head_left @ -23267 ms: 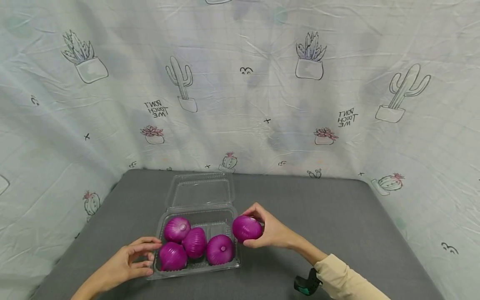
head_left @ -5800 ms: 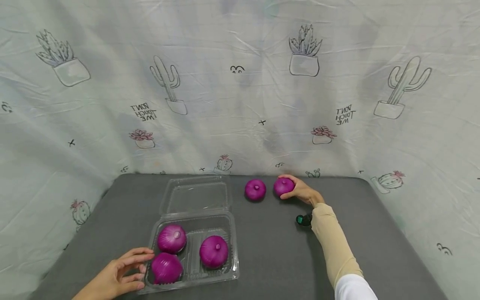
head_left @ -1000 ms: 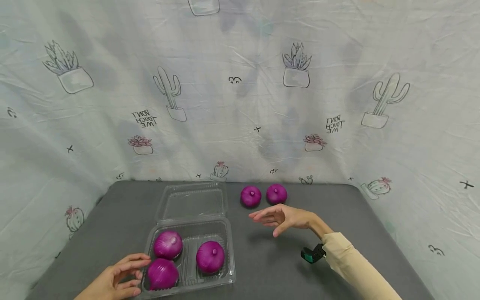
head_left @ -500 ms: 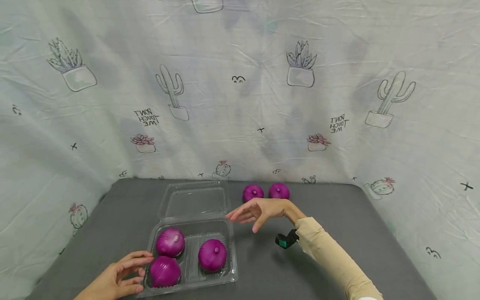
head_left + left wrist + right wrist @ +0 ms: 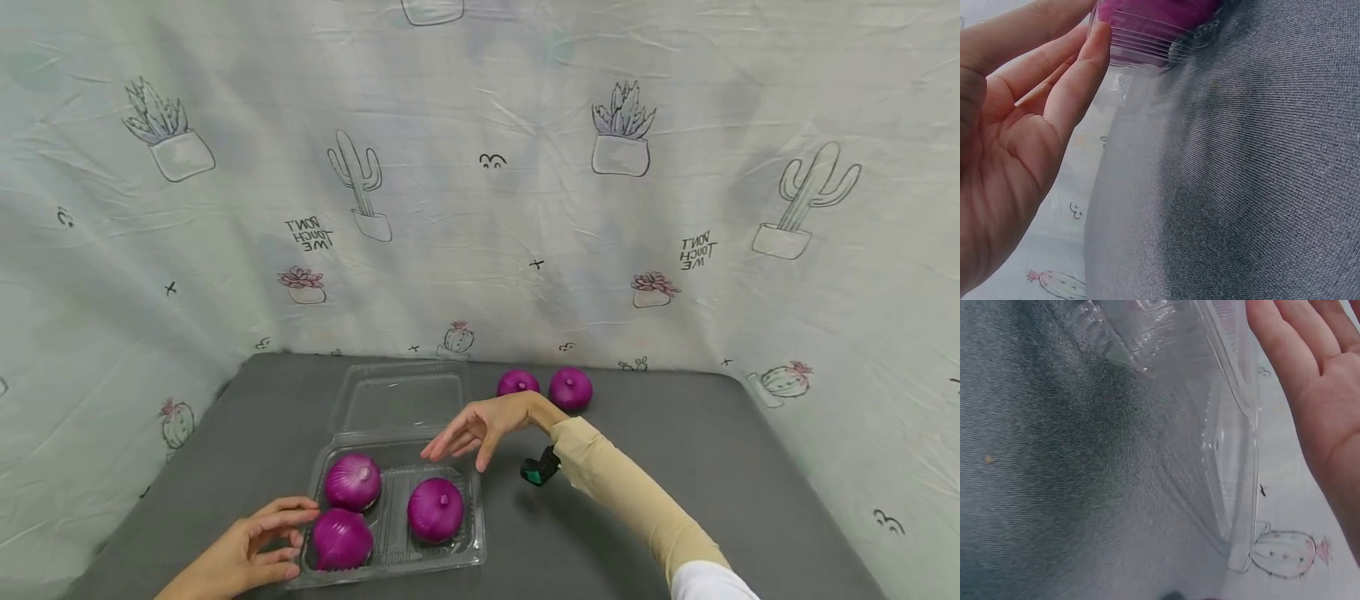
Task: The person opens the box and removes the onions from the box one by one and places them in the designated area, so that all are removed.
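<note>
Purple onion (image 5: 435, 510), rightmost in the box (image 5: 393, 525), sits just nearside of spread, empty right hand (image 5: 483, 422), left hand (image 5: 251, 543) loosely touching the box.

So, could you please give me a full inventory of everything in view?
Onions in the container: three, purple, two at its left, one at its right
Loose onions: two, purple, far side of the table, right of the lid
Container: one, clear, near side of the table
Lid: one, clear, folded back behind the container
Table: one, grey, beneath everything
Backdrop: whitish with plant prints, behind and beside the table
Device: one, black and green, below the right wrist
Sleeve: beige, right forearm
Left hand: one, bare, at the container's left edge
Right hand: one, bare, above the container's back right corner
</note>
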`<state>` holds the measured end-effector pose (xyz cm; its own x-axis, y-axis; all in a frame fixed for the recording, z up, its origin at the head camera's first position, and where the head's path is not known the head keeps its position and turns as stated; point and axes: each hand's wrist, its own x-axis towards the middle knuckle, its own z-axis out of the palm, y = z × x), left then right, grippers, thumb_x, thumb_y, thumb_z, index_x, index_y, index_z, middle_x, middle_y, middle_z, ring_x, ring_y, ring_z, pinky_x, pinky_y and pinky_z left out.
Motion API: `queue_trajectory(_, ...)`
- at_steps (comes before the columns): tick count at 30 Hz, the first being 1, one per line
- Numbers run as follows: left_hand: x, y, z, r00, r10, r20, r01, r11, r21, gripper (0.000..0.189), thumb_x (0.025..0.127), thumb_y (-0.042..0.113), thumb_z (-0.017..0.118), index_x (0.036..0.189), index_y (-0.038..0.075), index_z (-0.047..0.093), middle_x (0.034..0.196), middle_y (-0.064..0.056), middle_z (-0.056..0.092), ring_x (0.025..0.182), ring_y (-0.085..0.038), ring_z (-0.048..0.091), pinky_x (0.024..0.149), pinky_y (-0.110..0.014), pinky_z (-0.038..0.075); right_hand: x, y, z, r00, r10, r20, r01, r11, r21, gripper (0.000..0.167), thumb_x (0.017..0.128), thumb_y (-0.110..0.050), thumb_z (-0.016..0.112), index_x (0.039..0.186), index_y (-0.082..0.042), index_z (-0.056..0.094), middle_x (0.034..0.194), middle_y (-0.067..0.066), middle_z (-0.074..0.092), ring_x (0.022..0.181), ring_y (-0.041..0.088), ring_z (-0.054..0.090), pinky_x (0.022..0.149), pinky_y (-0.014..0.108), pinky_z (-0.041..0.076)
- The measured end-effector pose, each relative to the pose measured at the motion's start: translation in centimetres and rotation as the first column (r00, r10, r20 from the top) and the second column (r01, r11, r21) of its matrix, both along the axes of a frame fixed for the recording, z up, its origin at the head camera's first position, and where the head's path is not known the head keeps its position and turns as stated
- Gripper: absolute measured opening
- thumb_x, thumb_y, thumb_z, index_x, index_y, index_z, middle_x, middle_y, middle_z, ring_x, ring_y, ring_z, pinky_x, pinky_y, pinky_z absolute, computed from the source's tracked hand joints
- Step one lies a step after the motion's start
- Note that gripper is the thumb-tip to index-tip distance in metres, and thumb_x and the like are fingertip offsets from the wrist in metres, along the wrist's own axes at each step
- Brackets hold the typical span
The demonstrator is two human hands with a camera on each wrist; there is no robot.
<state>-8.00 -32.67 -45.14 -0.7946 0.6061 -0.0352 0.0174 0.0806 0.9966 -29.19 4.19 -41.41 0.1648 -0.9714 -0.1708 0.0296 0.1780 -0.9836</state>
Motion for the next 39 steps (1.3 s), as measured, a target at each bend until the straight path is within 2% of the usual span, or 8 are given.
queue_trajectory(4,0.0,0.0,0.2,1.000,0.013,0.002,-0.013,1.000,-0.012,0.043,0.095,-0.005,0.051,0.136,-0.016,0.039,0.135,0.022,0.044,0.100,-0.005,0.051,0.087,-0.025,0.049,-0.5,-1.7,-0.1,0.998,0.061,-0.010,-0.060,0.997,0.053,0.064,0.079,0.027,0.057,0.139,0.015,0.036,0.151,0.018,0.032,0.139,0.020,0.032,0.113,0.045,0.020)
queue_trajectory(14,-0.1,0.5,0.6,0.996,0.045,0.074,-0.043,0.999,-0.031,0.048,0.096,-0.002,0.052,0.137,-0.018,0.035,0.133,0.023,0.044,0.102,-0.004,0.050,0.088,-0.024,0.048,-0.4,-4.9,-1.1,0.987,0.158,0.001,-0.157,0.978,0.137,0.067,0.080,0.027,0.056,0.141,0.013,0.034,0.152,0.017,0.031,0.138,0.015,0.034,0.113,0.038,0.023)
queue_trajectory(22,-0.1,0.3,0.5,0.994,0.067,0.091,-0.065,0.997,-0.029,0.048,0.095,-0.002,0.054,0.137,-0.017,0.037,0.131,0.023,0.045,0.102,-0.005,0.050,0.088,-0.024,0.048,0.0,-5.7,-1.6,0.981,0.193,-0.012,-0.189,0.970,0.155,0.066,0.079,0.027,0.058,0.139,0.017,0.033,0.151,0.020,0.031,0.138,0.020,0.034,0.109,0.036,0.031)
queue_trajectory(26,0.0,0.2,0.4,0.995,0.060,0.078,-0.059,0.998,-0.005,0.047,0.095,-0.003,0.054,0.136,-0.018,0.037,0.132,0.023,0.045,0.102,-0.008,0.051,0.087,-0.024,0.048,0.6,-5.9,-2.0,0.980,0.193,0.051,-0.198,0.972,0.124,0.069,0.081,0.028,0.054,0.142,0.017,0.025,0.155,0.020,0.022,0.142,0.027,0.026,0.109,0.039,0.031)
queue_trajectory(29,0.1,0.3,0.3,0.997,0.056,0.061,-0.056,0.998,-0.004,0.047,0.095,-0.004,0.054,0.136,-0.019,0.037,0.132,0.023,0.044,0.102,-0.009,0.051,0.086,-0.025,0.049,0.8,-5.8,-2.2,0.985,0.152,0.078,-0.160,0.980,0.117,0.072,0.081,0.029,0.052,0.145,0.014,0.021,0.157,0.016,0.019,0.142,0.032,0.022,0.108,0.044,0.032)
queue_trajectory(33,0.2,0.3,0.5,0.995,0.064,0.076,-0.062,0.998,-0.022,0.048,0.095,-0.002,0.054,0.136,-0.019,0.036,0.131,0.024,0.044,0.102,-0.008,0.051,0.087,-0.025,0.049,0.7,-5.6,-2.1,0.992,0.118,0.031,-0.122,0.983,0.141,0.073,0.080,0.028,0.055,0.145,0.011,0.026,0.156,0.012,0.024,0.142,0.025,0.026,0.109,0.044,0.030)
queue_trajectory(39,0.1,0.5,0.5,0.994,0.056,0.093,-0.055,0.998,-0.012,0.048,0.095,-0.003,0.054,0.136,-0.019,0.036,0.132,0.024,0.045,0.102,-0.007,0.051,0.087,-0.024,0.048,1.0,-6.0,-2.4,0.986,0.164,-0.017,-0.159,0.973,0.166,0.076,0.080,0.024,0.060,0.147,0.006,0.030,0.155,0.009,0.028,0.135,0.010,0.036,0.109,0.036,0.030)
